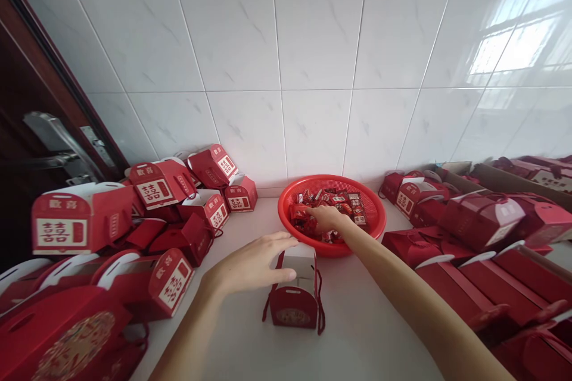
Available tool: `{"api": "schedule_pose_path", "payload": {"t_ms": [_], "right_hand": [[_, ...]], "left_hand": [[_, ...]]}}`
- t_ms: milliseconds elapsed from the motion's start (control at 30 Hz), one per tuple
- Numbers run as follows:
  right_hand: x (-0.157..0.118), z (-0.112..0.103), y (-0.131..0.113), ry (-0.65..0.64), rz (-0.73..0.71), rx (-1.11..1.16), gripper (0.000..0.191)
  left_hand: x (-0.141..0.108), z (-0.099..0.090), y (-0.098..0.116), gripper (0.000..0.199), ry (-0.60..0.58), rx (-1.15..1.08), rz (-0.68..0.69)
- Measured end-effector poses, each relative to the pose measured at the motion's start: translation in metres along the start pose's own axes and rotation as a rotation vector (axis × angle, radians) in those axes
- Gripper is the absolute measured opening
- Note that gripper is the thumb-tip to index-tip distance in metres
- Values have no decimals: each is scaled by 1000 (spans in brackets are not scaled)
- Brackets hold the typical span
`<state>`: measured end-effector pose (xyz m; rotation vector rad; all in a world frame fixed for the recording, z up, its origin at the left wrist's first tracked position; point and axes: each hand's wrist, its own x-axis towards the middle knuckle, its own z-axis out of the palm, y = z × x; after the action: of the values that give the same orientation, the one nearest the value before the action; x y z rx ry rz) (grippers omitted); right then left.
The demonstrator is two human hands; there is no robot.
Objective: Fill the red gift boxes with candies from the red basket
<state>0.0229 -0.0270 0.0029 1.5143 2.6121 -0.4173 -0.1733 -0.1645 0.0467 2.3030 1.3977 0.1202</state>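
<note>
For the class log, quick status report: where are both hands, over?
Left hand on small red gift box. Right hand in red plastic basket, touching wrapped red packets. Stacked red gift boxes both sides.

On the counter (pixel 357 321) we have a basket (pixel 331 179) of wrapped sweets (pixel 328 200) at the back against the tiled wall (pixel 286 41), a lone gift box (pixel 295 303) before it at lower centre, a heap of gift boxes (pixel 83 220) at frame left, a second heap (pixel 480 220) at frame right, and a door (pixel 27 131) beyond the left heap.
</note>
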Motion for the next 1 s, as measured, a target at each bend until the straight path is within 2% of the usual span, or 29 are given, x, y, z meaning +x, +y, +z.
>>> {"api": "schedule_pose_path", "payload": {"t_ms": [133,233,333,433,600,700,800,867,900,933,1000], "right_hand": [[7,-1,9,156,109,40,49],[11,1,17,281,213,99,41],[13,3,22,382,258,186,37],[13,4,24,465,240,281,32],[13,2,23,562,267,381,26],[13,0,25,613,314,425,30],[13,-1,27,665,342,462,31],[12,-1,28,690,348,483,27],[12,-2,29,698,347,494,25],[11,-2,29,704,344,505,23],[10,-2,30,718,333,528,19]], "left_hand": [[2,1,-1,51,2,-1,19],[3,2,-3,48,20,-18,50],[6,4,-8,48,61,-44,89],[12,9,-15,45,165,-82,108],[36,15,-28,32,435,-205,180],[63,12,-31,26,470,-215,218],[99,7,-26,28,357,-64,156],[123,4,-23,24,76,122,-44],[135,4,-22,17,3,150,-102],[145,5,-21,14,-53,168,-142],[160,9,-21,25,-109,179,-185]]}}
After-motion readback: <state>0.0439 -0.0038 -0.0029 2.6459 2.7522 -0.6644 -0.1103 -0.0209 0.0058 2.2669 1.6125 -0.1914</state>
